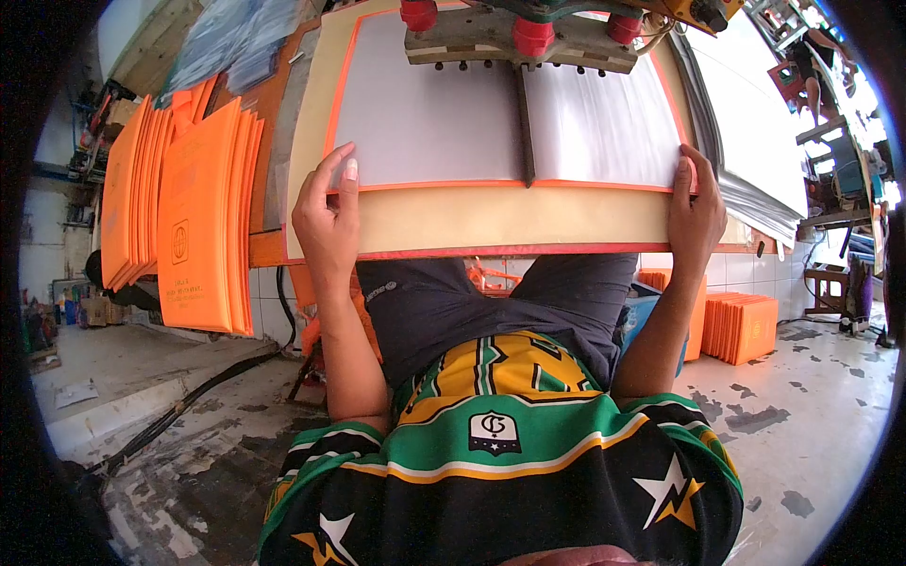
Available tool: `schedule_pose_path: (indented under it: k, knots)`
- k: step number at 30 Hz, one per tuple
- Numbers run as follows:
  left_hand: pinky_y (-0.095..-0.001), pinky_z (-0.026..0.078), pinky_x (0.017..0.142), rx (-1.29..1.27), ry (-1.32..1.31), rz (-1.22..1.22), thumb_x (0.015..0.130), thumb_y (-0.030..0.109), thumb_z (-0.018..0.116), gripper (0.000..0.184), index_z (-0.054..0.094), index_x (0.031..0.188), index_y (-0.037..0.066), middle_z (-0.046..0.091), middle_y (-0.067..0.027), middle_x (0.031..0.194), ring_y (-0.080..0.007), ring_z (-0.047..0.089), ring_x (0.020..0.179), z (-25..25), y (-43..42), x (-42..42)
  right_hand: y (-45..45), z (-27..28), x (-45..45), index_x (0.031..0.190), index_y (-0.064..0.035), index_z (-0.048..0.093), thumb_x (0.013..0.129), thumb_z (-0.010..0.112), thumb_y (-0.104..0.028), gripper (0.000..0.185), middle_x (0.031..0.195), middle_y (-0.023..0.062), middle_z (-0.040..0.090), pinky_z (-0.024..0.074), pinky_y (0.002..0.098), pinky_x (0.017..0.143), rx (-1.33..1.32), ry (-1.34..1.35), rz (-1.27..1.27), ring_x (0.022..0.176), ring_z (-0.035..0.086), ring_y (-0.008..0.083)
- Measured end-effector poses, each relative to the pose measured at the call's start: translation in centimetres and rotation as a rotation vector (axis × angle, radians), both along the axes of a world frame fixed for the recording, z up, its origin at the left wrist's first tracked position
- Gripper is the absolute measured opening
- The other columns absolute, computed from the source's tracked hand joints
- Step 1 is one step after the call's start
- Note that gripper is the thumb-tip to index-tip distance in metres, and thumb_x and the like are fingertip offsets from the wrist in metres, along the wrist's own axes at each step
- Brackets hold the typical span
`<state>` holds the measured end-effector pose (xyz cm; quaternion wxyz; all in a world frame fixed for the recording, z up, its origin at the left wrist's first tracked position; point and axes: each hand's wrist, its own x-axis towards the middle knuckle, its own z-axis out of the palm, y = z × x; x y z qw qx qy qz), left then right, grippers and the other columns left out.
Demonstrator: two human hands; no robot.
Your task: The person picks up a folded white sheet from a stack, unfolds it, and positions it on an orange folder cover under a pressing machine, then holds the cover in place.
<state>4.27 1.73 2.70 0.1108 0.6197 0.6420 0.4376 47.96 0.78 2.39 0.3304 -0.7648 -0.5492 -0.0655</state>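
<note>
An orange-edged folder cover [425, 123] lies spread flat on a cream board, its inside faced with a shiny, clear-looking sheet. My left hand [328, 208] pinches the cover's left front corner, thumb on top. At the right front corner, my right hand [696, 203] grips the edge in the same way. A dark narrow bar [526, 132] runs front to back over the middle of the cover. Above its far side is a machine head [519, 45] with red knobs. Whether the bar presses on the cover, I cannot tell.
Bundles of orange folders [203, 222] stand at the left, by clear plastic sheets [222, 42]. To the right lies a stack of pale sheets [755, 123]. More orange folders [739, 327] sit on the floor. A person's limb shows at the far right.
</note>
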Motion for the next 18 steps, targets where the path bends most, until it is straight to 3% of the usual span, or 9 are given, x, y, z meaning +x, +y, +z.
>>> schedule_pose_path:
  k: [1,5,8,10,13,18]
  knots:
    - [-0.0393,0.054,0.105,-0.048,-0.039,-0.001,0.111,0.027,0.064,0.034,0.075,0.135,0.005,0.078,-0.0149,0.131,-0.0258,0.071,0.124,0.21,-0.07,0.10,0.02,-0.01,0.02,0.135,-0.0197,0.072,0.112,0.058,-0.035,0.031,0.122,0.0122,0.080,0.0587,0.0452,0.085,0.007,-0.002,0.004,0.090,0.079,0.0290]
    - [-0.0393,0.053,0.105,-0.047,-0.046,-0.004,0.111,0.026,0.064,0.034,0.075,0.135,0.005,0.078,-0.0149,0.131,-0.0259,0.071,0.125,0.23,-0.09,0.11,0.03,-0.05,-0.02,0.135,-0.0197,0.072,0.112,0.058,-0.036,0.031,0.121,0.0123,0.080,0.0586,0.0453,0.083,0.014,-0.007,0.003,0.088,0.079,0.0290]
    - [-0.0350,0.055,0.095,-0.032,-0.029,-0.003,0.111,0.026,0.065,0.034,0.075,0.135,0.006,0.078,-0.0128,0.129,-0.0211,0.072,0.116,0.07,-0.05,0.00,0.03,-0.13,0.02,0.134,-0.0201,0.072,0.112,0.058,-0.036,0.031,0.120,0.0125,0.080,0.0587,0.0454,0.082,0.011,0.001,-0.001,0.088,0.079,0.0292]
    - [-0.0299,0.054,0.082,-0.083,-0.033,0.021,0.110,0.026,0.065,0.033,0.076,0.135,0.007,0.079,-0.0101,0.128,-0.0153,0.070,0.104,0.28,-0.12,0.06,0.07,-0.20,0.12,0.134,-0.0204,0.072,0.112,0.058,-0.036,0.031,0.120,0.0127,0.080,0.0587,0.0456,0.082,0.017,-0.006,0.002,0.088,0.079,0.0295]
    - [-0.0269,0.050,0.074,-0.037,-0.018,0.005,0.110,0.026,0.066,0.033,0.076,0.136,0.008,0.079,-0.0082,0.127,-0.0115,0.067,0.097,-0.11,-0.01,-0.12,0.05,-0.04,-0.01,0.134,-0.0203,0.073,0.112,0.058,-0.037,0.031,0.119,0.0130,0.080,0.0588,0.0457,0.083,0.023,-0.008,0.006,0.090,0.079,0.0304]
    - [-0.0315,0.054,0.085,-0.042,-0.017,0.011,0.111,0.027,0.065,0.034,0.076,0.135,0.007,0.079,-0.0106,0.129,-0.0171,0.071,0.107,0.02,-0.01,0.00,0.08,-0.13,0.05,0.134,-0.0192,0.073,0.112,0.057,-0.036,0.031,0.120,0.0135,0.080,0.0592,0.0460,0.085,0.029,-0.011,0.011,0.098,0.080,0.0323]
